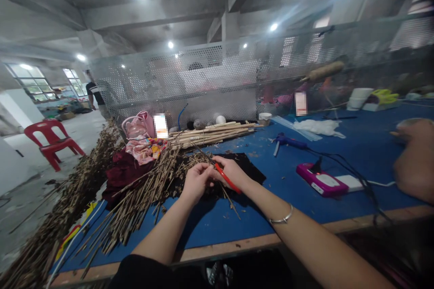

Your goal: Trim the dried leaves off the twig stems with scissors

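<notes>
My right hand is closed around red-handled scissors, whose dark blades point away to the upper left. Close beside it, my left hand has its thumb and fingers pinched together; what lies between them is too small to make out. Dried twigs with brown, crumbly heads lie in a loose pile to the left of my hands, some reaching just behind them. Under and behind my hands is a black sheet on the blue tabletop, with scattered plant bits around it.
Pale sticks lie behind the twigs, near a pink bag. On the right are a blue glue gun, a purple power strip with cables, and another person's blurred arm. A red chair stands left.
</notes>
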`<state>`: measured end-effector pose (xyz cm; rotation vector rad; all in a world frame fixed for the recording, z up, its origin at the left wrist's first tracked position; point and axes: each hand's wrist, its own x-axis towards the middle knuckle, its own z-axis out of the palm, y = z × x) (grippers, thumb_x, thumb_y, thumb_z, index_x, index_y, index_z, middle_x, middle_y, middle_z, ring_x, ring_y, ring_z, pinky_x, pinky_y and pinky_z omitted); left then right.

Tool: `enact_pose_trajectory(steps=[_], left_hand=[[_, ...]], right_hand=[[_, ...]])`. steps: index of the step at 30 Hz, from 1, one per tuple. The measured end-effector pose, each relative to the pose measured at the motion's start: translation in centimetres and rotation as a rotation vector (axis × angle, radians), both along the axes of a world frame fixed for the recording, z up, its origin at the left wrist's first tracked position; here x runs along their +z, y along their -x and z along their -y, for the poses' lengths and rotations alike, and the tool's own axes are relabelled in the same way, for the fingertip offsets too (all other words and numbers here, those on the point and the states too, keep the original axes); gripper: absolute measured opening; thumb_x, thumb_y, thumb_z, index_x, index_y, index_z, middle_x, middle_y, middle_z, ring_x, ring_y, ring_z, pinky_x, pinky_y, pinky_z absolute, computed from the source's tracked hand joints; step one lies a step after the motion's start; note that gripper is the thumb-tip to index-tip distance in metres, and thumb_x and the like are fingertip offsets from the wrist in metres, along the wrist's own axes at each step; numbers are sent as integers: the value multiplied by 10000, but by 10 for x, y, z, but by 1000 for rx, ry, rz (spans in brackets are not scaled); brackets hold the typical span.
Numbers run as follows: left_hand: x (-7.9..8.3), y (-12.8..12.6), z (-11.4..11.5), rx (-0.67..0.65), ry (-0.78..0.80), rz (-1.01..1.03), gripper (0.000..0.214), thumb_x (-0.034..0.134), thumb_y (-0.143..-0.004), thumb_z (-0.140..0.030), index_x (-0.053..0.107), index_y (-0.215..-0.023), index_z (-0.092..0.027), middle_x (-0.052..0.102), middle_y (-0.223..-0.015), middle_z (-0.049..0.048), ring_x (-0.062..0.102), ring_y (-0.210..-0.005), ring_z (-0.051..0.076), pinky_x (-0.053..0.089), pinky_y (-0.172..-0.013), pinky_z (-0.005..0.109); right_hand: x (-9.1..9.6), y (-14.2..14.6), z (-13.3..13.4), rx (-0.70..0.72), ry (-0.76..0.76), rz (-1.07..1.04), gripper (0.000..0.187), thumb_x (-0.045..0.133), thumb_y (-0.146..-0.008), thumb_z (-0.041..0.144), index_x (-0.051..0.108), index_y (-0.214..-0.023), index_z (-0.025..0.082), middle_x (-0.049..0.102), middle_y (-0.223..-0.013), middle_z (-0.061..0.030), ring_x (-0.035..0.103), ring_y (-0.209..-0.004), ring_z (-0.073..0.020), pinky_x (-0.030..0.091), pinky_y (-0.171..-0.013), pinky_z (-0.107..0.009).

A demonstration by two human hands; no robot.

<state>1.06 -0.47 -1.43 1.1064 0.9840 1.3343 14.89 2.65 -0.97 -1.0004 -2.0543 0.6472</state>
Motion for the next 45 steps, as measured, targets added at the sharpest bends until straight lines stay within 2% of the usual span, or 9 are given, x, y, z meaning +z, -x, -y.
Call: enact_pose_trajectory(steps=[5,12,17,26,33,42,45], left_hand=[[2,0,1,16,0,-9,316,708,-583,-393,584,-689,-123,578,-540,-13,502,-424,68,421,-403,181],[3,0,1,17,19,0,331,705,-596,-399,567,-704,-118,598,-568,9,557,-477,96,417,-405,170],[-1,2,-1,-3,-15,13,330,699,-615,-409,588,-715,-115,550,-548,-25,476,-428,50,425,-407,168],[-3,2,-1,-61,-26,1,341,678,-634,-439,613,-727,-117,512,-530,-42,436,-416,38,411,-408,165],[-1,2,0,-68,-54,-54,339,642,-677,-436,625,-770,-111,545,-567,-15,454,-413,45,379,-388,159],[4,2,2,-45,-38,-28,336,675,-633,-435,640,-719,-112,543,-545,-22,421,-408,39,396,-393,165],[4,2,2,-38,-45,-33,340,670,-639,-438,637,-713,-107,546,-549,-16,426,-410,40,394,-392,163]], right_hand=[[0,0,-1,-36,-19,1,517,622,-675,518,607,-1010,124,615,-676,-18,529,-573,-128,410,-546,-206],[0,-1,-3,-28,-33,16,460,568,-713,538,633,-931,139,620,-691,-23,546,-616,-146,405,-566,-217],[7,-6,2,-30,9,128,492,597,-694,536,550,-1036,185,585,-624,6,519,-539,-137,364,-523,-224],[-1,-3,-1,82,-35,61,556,559,-733,537,445,-1131,166,580,-937,-76,537,-800,-174,410,-720,-274],[0,2,2,67,-54,-7,525,507,-747,586,519,-1028,143,581,-763,-35,517,-675,-148,407,-631,-241],[0,-3,0,-17,-12,20,536,625,-675,508,560,-1064,145,579,-665,0,484,-571,-117,383,-540,-206],[-2,-3,-2,-18,-27,20,483,624,-674,500,588,-1005,151,571,-652,8,465,-552,-107,373,-527,-202]])
